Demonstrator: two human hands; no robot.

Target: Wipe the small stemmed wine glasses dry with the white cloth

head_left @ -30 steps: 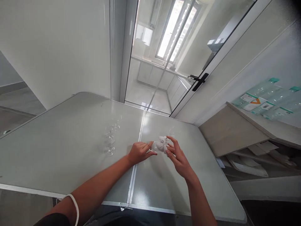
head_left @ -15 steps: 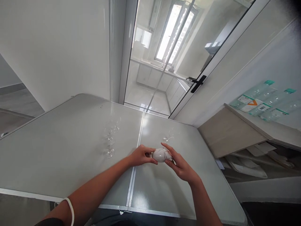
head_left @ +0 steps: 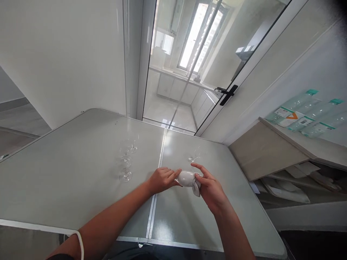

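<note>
Over the right half of the table, my left hand (head_left: 164, 180) is closed around the stem end of a small stemmed glass (head_left: 185, 178), which lies sideways in the air. White cloth fills its bowl. A loose end of the white cloth (head_left: 196, 188) hangs out at the mouth, where my right hand (head_left: 209, 184) pinches it with the thumb; the index finger sticks out. The stem is hidden by my left fingers. Left of my hands stands a row of clear stemmed glasses (head_left: 125, 176). Another clear glass (head_left: 191, 159) is just beyond my right hand.
The grey table (head_left: 81, 173) has a metal seam down its middle. Behind it is a glazed door with a black handle (head_left: 229, 94). At right, plastic bottles (head_left: 295, 113) lie on a wooden shelf unit (head_left: 282, 151) holding papers.
My left fingers have closed further over the stem end. My right hand has turned and shifted slightly right, and more of the cloth now hangs below the glass mouth.
</note>
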